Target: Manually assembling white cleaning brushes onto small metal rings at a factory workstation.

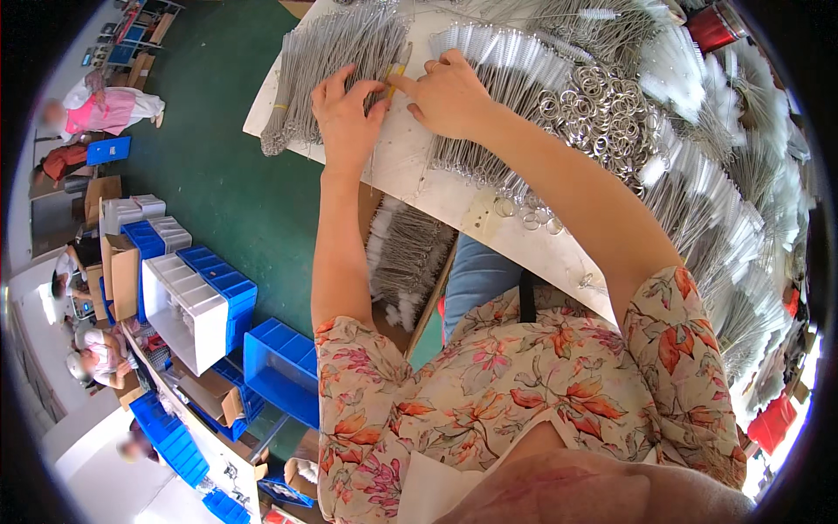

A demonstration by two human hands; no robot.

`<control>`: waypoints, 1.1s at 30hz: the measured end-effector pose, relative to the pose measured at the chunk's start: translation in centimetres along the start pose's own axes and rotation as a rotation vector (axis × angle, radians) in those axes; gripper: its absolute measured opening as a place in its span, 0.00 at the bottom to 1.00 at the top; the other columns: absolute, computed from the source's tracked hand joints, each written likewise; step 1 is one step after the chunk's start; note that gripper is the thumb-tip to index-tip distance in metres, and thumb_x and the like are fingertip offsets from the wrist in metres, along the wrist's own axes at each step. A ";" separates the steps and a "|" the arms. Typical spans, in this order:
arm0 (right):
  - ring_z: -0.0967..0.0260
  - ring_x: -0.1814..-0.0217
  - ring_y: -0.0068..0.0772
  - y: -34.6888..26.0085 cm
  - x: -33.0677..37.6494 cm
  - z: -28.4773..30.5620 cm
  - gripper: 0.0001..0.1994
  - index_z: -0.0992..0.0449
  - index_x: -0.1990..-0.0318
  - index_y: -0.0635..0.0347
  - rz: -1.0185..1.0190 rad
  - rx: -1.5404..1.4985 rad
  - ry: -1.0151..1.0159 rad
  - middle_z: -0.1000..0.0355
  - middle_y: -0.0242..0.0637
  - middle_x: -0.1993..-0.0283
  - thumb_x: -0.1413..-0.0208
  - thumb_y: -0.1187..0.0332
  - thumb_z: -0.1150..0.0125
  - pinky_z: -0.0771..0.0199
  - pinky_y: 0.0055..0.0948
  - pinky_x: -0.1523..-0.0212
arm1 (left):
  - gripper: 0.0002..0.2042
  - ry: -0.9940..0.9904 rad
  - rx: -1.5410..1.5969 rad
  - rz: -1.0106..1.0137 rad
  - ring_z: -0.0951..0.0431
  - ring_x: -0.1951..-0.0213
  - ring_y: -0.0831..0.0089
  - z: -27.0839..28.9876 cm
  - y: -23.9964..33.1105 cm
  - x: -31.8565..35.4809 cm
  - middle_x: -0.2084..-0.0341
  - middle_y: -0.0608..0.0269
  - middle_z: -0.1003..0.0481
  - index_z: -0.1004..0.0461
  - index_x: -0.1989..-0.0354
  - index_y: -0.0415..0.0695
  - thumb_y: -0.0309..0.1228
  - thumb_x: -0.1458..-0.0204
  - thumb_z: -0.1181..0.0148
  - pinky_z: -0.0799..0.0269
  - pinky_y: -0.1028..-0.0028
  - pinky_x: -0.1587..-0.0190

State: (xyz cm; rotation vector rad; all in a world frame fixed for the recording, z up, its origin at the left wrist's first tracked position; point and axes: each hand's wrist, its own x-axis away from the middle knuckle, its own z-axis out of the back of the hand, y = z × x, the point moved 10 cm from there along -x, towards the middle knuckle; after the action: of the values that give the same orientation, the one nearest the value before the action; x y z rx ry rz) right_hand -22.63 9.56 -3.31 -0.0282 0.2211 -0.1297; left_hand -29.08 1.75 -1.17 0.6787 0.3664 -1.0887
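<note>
Both my hands are over a white worktable covered with wire brushes. My left hand has its fingers apart and bent at the right side of a bundle of twisted-wire handles. Close to its fingertips lies a slim tool with yellow handles and a grey tip. My right hand stretches its index finger to the yellow handles, thumb apart, and seems to touch them. Under and beside this hand is a row of brushes with white bristles. Neither hand visibly grips anything.
Loose metal rings are heaped right of my right hand, with more brushes beyond. A red can stands far right. Below the table edge, a box of brushes sits by my legs. Blue bins and several people are at left.
</note>
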 end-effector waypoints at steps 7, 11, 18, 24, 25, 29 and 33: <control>0.32 0.58 0.30 0.1 0.1 -0.6 0.18 0.31 0.50 0.43 0.001 -0.013 0.005 0.26 0.30 0.71 0.51 0.62 0.45 0.48 0.35 0.47 | 0.10 0.016 -0.002 0.014 0.38 0.50 0.53 0.1 -0.2 0.0 0.53 0.57 0.32 0.23 0.69 0.50 0.27 0.64 0.36 0.42 0.59 0.47; 0.31 0.57 0.29 0.0 0.6 0.8 0.14 0.25 0.58 0.46 0.011 -0.088 0.174 0.27 0.32 0.67 0.55 0.65 0.44 0.46 0.33 0.50 | 0.10 0.036 -0.007 0.018 0.38 0.51 0.54 0.2 0.0 0.0 0.54 0.57 0.32 0.23 0.69 0.49 0.26 0.64 0.36 0.41 0.60 0.47; 0.33 0.54 0.29 0.5 1.1 1.7 0.12 0.27 0.59 0.50 0.017 -0.196 0.265 0.30 0.31 0.60 0.54 0.68 0.45 0.44 0.34 0.47 | 0.10 0.026 0.016 0.034 0.38 0.51 0.54 0.3 -0.4 0.0 0.54 0.58 0.31 0.23 0.70 0.49 0.26 0.64 0.36 0.41 0.60 0.47; 0.33 0.54 0.28 0.5 0.8 0.6 0.12 0.27 0.59 0.51 0.020 -0.135 0.164 0.30 0.30 0.60 0.53 0.68 0.46 0.45 0.33 0.46 | 0.10 -0.013 -0.050 0.013 0.37 0.51 0.55 -0.1 -0.2 0.0 0.52 0.59 0.31 0.23 0.67 0.50 0.26 0.60 0.39 0.42 0.61 0.47; 0.33 0.54 0.28 0.5 0.9 0.6 0.12 0.27 0.59 0.51 0.020 -0.135 0.163 0.30 0.30 0.60 0.53 0.68 0.46 0.45 0.33 0.46 | 0.10 -0.013 -0.050 0.014 0.37 0.51 0.55 -0.2 -0.2 0.1 0.52 0.59 0.31 0.23 0.67 0.50 0.26 0.60 0.39 0.42 0.61 0.47; 0.34 0.53 0.27 0.1 1.0 1.0 0.13 0.27 0.57 0.49 0.032 -0.135 0.175 0.31 0.30 0.60 0.53 0.67 0.46 0.45 0.33 0.46 | 0.08 -0.013 -0.074 -0.041 0.38 0.50 0.55 -0.1 0.3 0.2 0.52 0.59 0.32 0.22 0.67 0.50 0.28 0.59 0.39 0.42 0.61 0.46; 0.34 0.54 0.27 0.2 1.1 0.9 0.15 0.27 0.55 0.47 0.035 -0.118 0.179 0.32 0.30 0.61 0.53 0.67 0.46 0.45 0.33 0.46 | 0.08 -0.026 -0.087 -0.038 0.38 0.49 0.55 0.1 1.0 0.1 0.51 0.59 0.33 0.21 0.68 0.51 0.31 0.59 0.37 0.42 0.60 0.46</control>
State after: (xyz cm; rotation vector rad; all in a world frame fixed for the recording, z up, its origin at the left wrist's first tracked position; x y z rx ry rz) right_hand -21.37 9.61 -2.64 -0.1304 0.4072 -0.0839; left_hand -28.14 1.91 -0.89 0.5815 0.4034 -1.1102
